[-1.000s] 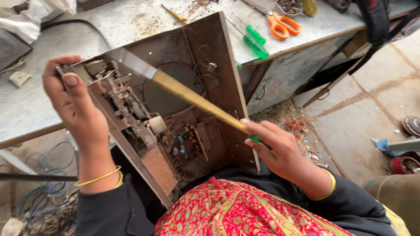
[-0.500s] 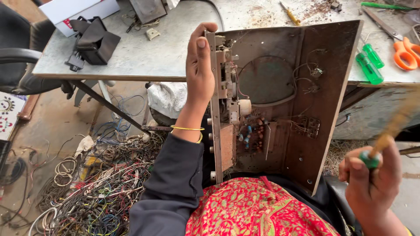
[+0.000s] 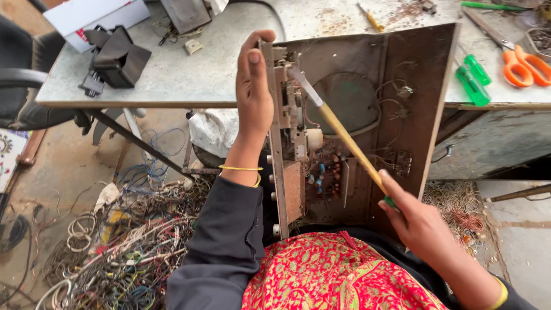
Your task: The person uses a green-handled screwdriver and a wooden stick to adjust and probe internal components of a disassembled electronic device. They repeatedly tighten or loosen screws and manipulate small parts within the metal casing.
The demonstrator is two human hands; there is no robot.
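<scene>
Chassis: an opened metal chassis (image 3: 402,109) is held upright on the lap, its top edge leaning against the table (image 3: 189,74); its inner side with circuit board and wires faces the camera.
Left hand: the left hand (image 3: 253,95) is clenched round the chassis's left front panel near its top, thumb on the near face, and the frame is steadied by it.
Right hand: the right hand (image 3: 418,221) is closed round the green handle of a long tool (image 3: 344,135) with a yellowish shaft.
Tool axis: the shaft is laid slantwise, from the grip at lower right up to the left; its flat metal tip is set among the parts mounted just behind the front panel, close beside the left hand's fingers.
Relation: the worked spot lies up and left of the right grip, nearer the left hand.
Around: green screwdrivers (image 3: 473,80) and orange scissors (image 3: 525,63) are left on the table at right; a heap of tangled wires (image 3: 115,252) is spread on the floor at left.
</scene>
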